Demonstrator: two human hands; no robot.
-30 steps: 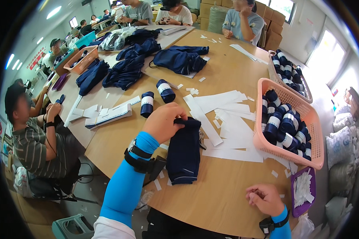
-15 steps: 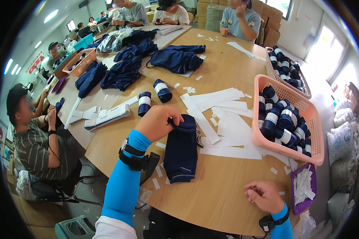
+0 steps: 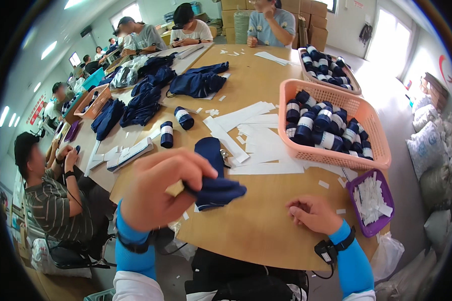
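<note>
My left hand (image 3: 168, 188), blurred and raised close to the camera, pinches a fold of navy cloth (image 3: 221, 191). Beneath it, a flat strip of navy fabric (image 3: 208, 149) lies on the table, with a small metallic clip or cord end (image 3: 224, 155) at its side. Whether fold and strip are one piece is hidden by the hand. My right hand (image 3: 314, 213) rests by the table's near edge, fingers loosely curled with nothing visible in them. Two navy rolls with white paper bands (image 3: 166, 134) (image 3: 184, 118) stand or lie beyond my left hand.
A pink basket (image 3: 335, 161) of banded rolls is at right, another basket (image 3: 357, 88) behind it. A purple tray (image 3: 370, 232) holds paper scraps. White paper strips (image 3: 258, 165) cover mid-table. Navy garments (image 3: 198, 85) lie farther off. People sit around the table, one at left (image 3: 55, 193).
My left hand has risen toward the camera and come nearer, lifting a fold of the navy cloth. My right hand stays by the edge. The whole view has shifted slightly.
</note>
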